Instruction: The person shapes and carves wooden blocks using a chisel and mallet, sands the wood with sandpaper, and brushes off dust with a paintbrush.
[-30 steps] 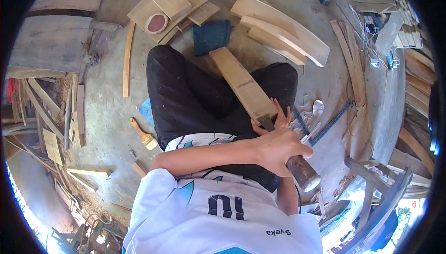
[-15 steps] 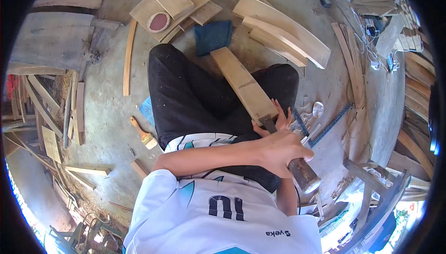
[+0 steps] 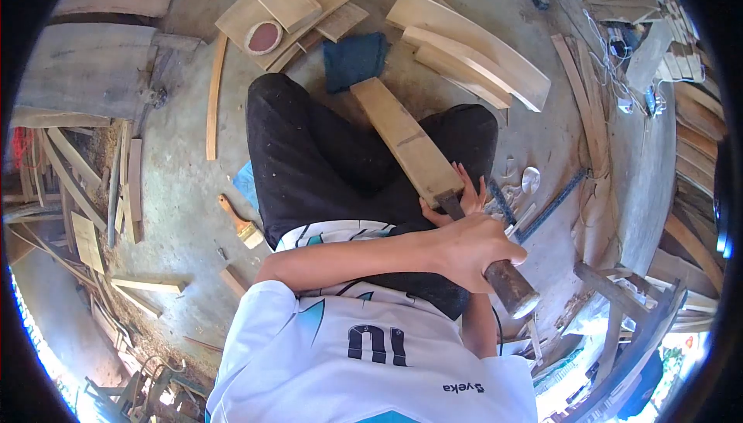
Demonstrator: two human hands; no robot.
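A long pale wooden board point(image 3: 406, 143) lies slanted across the dark-trousered lap, with a dark mark across its middle. My right hand point(image 3: 469, 195) is around the near end of the board, its fingers along the right edge and its thumb side at the left; the rest is hidden behind my other hand. Crossing over from the left, my left hand point(image 3: 474, 249) is closed around a tool with a thick round wooden handle point(image 3: 512, 290). The tool's dark metal blade point(image 3: 450, 204) reaches the board's near end; its tip is too small to tell.
Wooden boards point(image 3: 468, 47) lie ahead beside a dark blue cloth point(image 3: 354, 61). A round reddish-topped container point(image 3: 263, 37) sits on planks. A brush point(image 3: 241, 222) lies at the left, a metal square point(image 3: 549, 208) at the right. Wood scraps line both sides.
My left hand and the tool have shifted slightly toward the lower right, and a little more of the blade shows. The board and my right hand look nearly unchanged.
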